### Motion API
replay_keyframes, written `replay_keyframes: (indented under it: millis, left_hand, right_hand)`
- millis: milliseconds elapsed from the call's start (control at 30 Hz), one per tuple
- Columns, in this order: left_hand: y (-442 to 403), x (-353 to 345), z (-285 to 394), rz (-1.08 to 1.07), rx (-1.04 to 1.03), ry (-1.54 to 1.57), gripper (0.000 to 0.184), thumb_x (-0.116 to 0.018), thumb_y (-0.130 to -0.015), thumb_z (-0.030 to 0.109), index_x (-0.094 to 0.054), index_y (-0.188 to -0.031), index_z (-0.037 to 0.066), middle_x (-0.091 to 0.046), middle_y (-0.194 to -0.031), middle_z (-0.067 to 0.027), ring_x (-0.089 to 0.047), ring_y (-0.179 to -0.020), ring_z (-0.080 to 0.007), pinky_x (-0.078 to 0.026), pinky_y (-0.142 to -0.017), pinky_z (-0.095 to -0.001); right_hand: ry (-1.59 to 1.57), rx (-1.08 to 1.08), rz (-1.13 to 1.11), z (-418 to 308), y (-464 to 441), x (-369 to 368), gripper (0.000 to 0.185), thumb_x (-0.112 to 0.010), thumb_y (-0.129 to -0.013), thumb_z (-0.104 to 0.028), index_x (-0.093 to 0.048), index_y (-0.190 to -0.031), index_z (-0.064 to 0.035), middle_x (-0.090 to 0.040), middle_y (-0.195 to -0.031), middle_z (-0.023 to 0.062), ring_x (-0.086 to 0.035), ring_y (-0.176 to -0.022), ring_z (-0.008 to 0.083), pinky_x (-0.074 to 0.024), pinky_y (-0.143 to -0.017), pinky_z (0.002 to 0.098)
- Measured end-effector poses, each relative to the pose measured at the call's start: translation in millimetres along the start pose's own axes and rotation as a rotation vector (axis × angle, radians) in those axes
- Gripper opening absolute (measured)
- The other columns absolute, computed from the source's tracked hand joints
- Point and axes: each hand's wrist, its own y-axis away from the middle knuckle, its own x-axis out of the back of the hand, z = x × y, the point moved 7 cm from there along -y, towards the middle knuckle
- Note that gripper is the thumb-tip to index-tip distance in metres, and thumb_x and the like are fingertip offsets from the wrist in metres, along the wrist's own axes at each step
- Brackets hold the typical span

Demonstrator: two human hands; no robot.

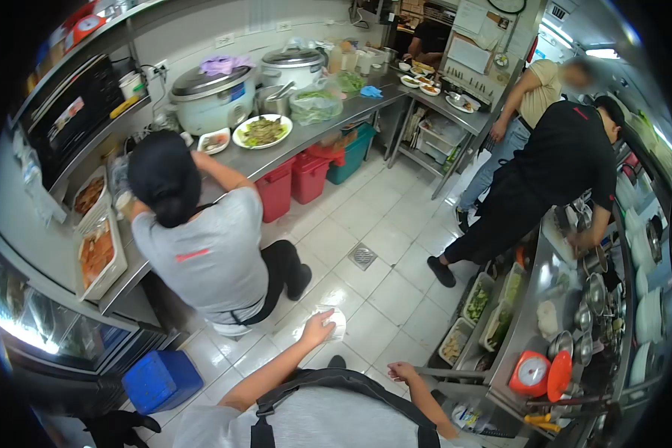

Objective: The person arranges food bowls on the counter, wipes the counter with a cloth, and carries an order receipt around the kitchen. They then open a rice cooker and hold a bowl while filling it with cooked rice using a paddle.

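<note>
In left grip (pixel 317 328), pale round dish (pixel 339 325)

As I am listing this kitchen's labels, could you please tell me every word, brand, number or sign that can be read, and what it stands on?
No text can be read.
Co-worker's grey shirt: red print, too blurred.
Black shirt: red print, too small.
Scale: dial, any numbers too small.
Wall papers: too blurred.
Left cooker: blue label, too small.
</note>
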Motion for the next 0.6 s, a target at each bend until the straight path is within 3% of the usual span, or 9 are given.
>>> replay_keyframes:
  millis: [33, 67, 233, 367, 433, 467, 600]
  left_hand:
    - [-15, -3, 5, -0.011, 0.047, -0.007, 0.05, -0.067, -0.076, 0.021, -0.059, -0.123, 0.005, -0.063, -0.115, -0.0224, -0.06, -0.107, -0.0335, -0.046, -0.093, -0.0349]
    - [-29, -5, 3, -0.011, 0.077, 0.074, 0.052, -0.069, -0.074, 0.018, -0.06, -0.123, 0.005, -0.063, -0.112, -0.0238, -0.06, -0.108, -0.0333, -0.046, -0.093, -0.0349]
    - [-98, -3, -33, 0.021, 0.082, -0.094, 0.055, -0.07, -0.065, 0.01, -0.063, -0.119, 0.006, -0.065, -0.105, -0.0221, -0.062, -0.101, -0.0327, -0.048, -0.091, -0.0355]
    - [-182, 19, -72, 0.166, 0.078, -0.161, 0.047, -0.07, -0.062, 0.01, -0.07, -0.109, 0.012, -0.065, -0.102, -0.0212, -0.063, -0.097, -0.0336, -0.049, -0.089, -0.0362]
    - [-236, 22, -78, 0.129, 0.232, -0.217, 0.043, -0.07, -0.064, 0.017, -0.071, -0.107, 0.013, -0.065, -0.104, -0.0199, -0.063, -0.097, -0.0337, -0.048, -0.09, -0.0374]
    - [-264, 18, -79, 0.112, 0.311, -0.235, 0.041, -0.07, -0.065, 0.02, -0.071, -0.106, 0.014, -0.065, -0.105, -0.0192, -0.062, -0.097, -0.0338, -0.048, -0.091, -0.038]
    - [-400, -59, -98, -0.338, 0.197, -0.444, 0.042, -0.062, -0.074, 0.042, -0.072, -0.101, 0.012, -0.067, -0.099, -0.0148, -0.063, -0.098, -0.0336, -0.049, -0.089, -0.0425]
  right_hand:
    - [-0.028, -0.003, -0.012, -10, -4, 13, 0.028, -0.062, -0.089, -0.034, -0.065, -0.102, -0.0102, -0.067, -0.081, 0.0023, -0.062, -0.068, 0.0129, -0.0512, -0.06, 0.029]
    - [-0.056, -0.007, -0.028, -20, -9, 23, 0.028, -0.062, -0.089, -0.034, -0.065, -0.103, -0.0102, -0.067, -0.082, 0.0022, -0.063, -0.069, 0.0129, -0.0514, -0.061, 0.029]
    - [-0.183, 0.05, 0.005, -92, -59, 63, 0.028, -0.06, -0.09, -0.033, -0.065, -0.106, -0.0105, -0.067, -0.084, 0.0027, -0.062, -0.073, 0.0129, -0.0519, -0.065, 0.0293]
    - [-0.142, 0.143, -0.079, -137, -113, 80, 0.031, -0.058, -0.092, -0.035, -0.064, -0.109, -0.0098, -0.067, -0.088, 0.0041, -0.062, -0.076, 0.0129, -0.0521, -0.066, 0.0291]
    - [0.144, 0.068, -0.158, -171, -118, 104, 0.029, -0.056, -0.092, -0.033, -0.066, -0.107, -0.0102, -0.067, -0.08, 0.0036, -0.062, -0.066, 0.0125, -0.0499, -0.056, 0.0261]
    - [0.076, 0.051, -0.115, -186, -118, 130, 0.028, -0.056, -0.092, -0.032, -0.065, -0.107, -0.0097, -0.067, -0.08, 0.0038, -0.063, -0.066, 0.0131, -0.0499, -0.055, 0.0264]
    - [-0.38, 0.004, 0.146, -197, -138, 238, 0.027, -0.057, -0.091, -0.029, -0.063, -0.107, -0.0081, -0.067, -0.079, 0.0053, -0.063, -0.064, 0.0142, -0.0498, -0.052, 0.0279]
